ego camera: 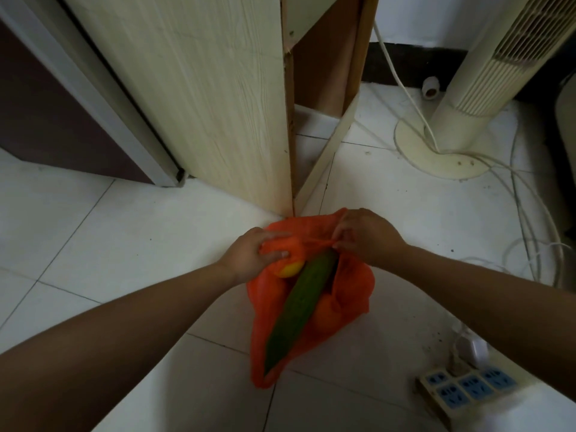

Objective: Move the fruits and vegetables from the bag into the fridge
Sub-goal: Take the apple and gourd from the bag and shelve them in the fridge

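An orange thin plastic bag [352, 285] lay on the white tiled floor [124, 238], at the foot of a pale wood-grain cabinet panel [218, 104]. Both bare hands were on the bag's far end. The left hand [249, 254] gripped a bunch of the plastic, fingers curled round it and thumb pressed on top. The right hand [364, 235] pinched the plastic opposite, fingers drawn together on it. A twisted strip of the bag stretched between the two hands.

A long dark green cucumber [299, 304] lay lengthwise on the bag, uncovered, its far end beneath the twisted strip and its near tip close to the bag's near end. A small round yellow fruit with a red patch [291, 270] sat just below the left hand, touching the cucumber. Rounded shapes showed through the plastic beside the cucumber; their kind could not be determined.

To the right stood a cream tower fan [486, 88], with white cables [530, 219] trailing over the floor. A power strip with blue sockets [467, 391] lay at near right.
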`<control>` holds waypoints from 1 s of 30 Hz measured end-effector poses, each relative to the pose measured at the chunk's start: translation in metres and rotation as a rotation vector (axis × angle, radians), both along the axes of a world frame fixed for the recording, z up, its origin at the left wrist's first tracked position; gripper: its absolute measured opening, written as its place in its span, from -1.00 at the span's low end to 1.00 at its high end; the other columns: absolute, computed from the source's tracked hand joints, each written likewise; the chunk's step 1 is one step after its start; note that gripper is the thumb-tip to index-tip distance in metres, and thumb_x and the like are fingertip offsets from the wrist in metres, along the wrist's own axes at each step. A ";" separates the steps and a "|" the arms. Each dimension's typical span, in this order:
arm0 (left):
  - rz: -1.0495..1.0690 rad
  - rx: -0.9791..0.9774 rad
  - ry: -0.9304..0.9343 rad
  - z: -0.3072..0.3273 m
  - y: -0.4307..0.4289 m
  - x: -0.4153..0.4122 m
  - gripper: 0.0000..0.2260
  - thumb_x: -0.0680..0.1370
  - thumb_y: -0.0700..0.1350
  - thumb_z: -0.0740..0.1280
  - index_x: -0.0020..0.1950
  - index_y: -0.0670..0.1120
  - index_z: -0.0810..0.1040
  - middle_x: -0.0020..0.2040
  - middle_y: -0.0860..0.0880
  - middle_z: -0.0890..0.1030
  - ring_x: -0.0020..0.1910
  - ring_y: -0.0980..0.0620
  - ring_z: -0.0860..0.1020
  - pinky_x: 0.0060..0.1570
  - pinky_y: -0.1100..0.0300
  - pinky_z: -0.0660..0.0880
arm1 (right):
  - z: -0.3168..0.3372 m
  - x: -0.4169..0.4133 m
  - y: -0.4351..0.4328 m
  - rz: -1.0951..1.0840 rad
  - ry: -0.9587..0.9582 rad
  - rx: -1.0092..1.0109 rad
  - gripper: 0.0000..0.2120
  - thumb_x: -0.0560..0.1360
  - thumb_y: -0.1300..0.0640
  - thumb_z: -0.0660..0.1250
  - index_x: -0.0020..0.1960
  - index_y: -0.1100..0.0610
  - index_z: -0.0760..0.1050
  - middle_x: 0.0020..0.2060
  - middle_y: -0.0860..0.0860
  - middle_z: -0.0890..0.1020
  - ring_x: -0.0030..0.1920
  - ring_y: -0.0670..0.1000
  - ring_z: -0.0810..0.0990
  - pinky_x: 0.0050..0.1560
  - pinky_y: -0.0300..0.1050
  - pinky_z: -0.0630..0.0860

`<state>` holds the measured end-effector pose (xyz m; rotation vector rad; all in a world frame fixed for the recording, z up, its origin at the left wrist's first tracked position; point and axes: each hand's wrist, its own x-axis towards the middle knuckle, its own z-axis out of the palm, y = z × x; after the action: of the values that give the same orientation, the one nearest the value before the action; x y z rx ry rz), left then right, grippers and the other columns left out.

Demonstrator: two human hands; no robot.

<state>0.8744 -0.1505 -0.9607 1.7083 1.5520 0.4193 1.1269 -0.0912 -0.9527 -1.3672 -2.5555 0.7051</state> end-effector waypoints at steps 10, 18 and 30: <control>-0.029 0.127 0.094 0.007 0.005 -0.024 -0.55 0.42 0.08 0.41 0.29 0.04 0.47 0.14 0.01 0.50 0.11 0.08 0.46 0.13 0.22 0.42 | -0.010 -0.018 -0.006 -0.007 -0.017 0.097 -0.93 0.50 0.14 0.29 -0.05 0.10 0.53 -0.02 0.03 0.54 -0.05 0.02 0.51 -0.09 -0.13 0.45; -0.236 0.219 0.148 0.002 -0.004 -0.029 -0.60 0.55 0.02 0.08 0.32 -0.04 0.47 0.25 -0.09 0.54 0.20 0.06 0.47 0.19 0.42 0.29 | -0.026 -0.007 -0.026 0.279 -0.147 0.011 -0.49 0.51 -0.10 0.08 0.37 0.12 0.38 0.40 0.13 0.36 0.40 0.16 0.32 0.37 -0.01 0.23; -0.097 0.214 0.290 0.012 0.017 -0.040 -0.68 0.51 -0.11 0.35 0.27 -0.04 0.51 0.20 -0.07 0.54 0.12 -0.01 0.50 0.10 0.22 0.41 | -0.014 0.003 -0.025 0.268 -0.158 -0.055 -0.40 0.55 -0.13 0.17 0.51 -0.01 0.07 0.53 -0.05 -0.06 0.51 -0.03 -0.03 0.43 -0.19 0.07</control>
<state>0.8341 -0.1339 -0.9488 2.0749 1.6661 0.3067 1.1295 -0.1157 -0.9664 -1.1483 -2.9019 0.7398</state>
